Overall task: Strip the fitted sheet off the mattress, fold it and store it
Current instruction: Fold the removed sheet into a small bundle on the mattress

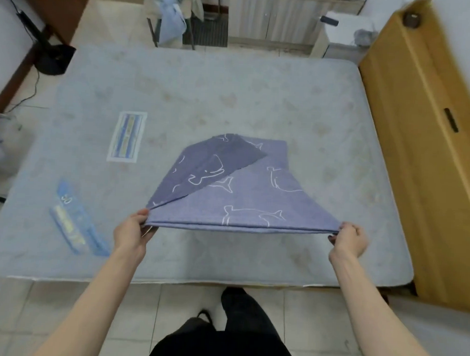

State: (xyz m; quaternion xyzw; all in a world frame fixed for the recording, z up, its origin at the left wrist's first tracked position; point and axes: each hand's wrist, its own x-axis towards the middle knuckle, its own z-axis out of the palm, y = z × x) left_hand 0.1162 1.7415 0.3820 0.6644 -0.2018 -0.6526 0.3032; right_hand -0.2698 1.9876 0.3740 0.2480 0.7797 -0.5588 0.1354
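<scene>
Fitted sheet [243, 202], blue-purple with white whale drawings, is already off the bed and folded into a smaller, many-layered piece. Its near edge is lifted and pulled straight between two hands, while the far part lies on the bare mattress [258, 93]. One corner flap is folded over on the left side and looks darker.

The left hand [132, 231] pinches the near left corner of the sheet, with the thumb on top and the fingers curled under. The right hand [350, 240] pinches the near right corner the same way, fingers curled around the edge.

The mattress is pale grey-blue with faded marks. Two labels are on it: a white and blue one [127, 137] left of the sheet, and a blue one [76, 220] nearer the left hand.

A yellow wooden board [426, 147] stands against the right side of the mattress. Beyond the far end of the mattress, blue cloth hangs on a chair [170, 18]. Nothing that could hold the sheet can be made out.
</scene>
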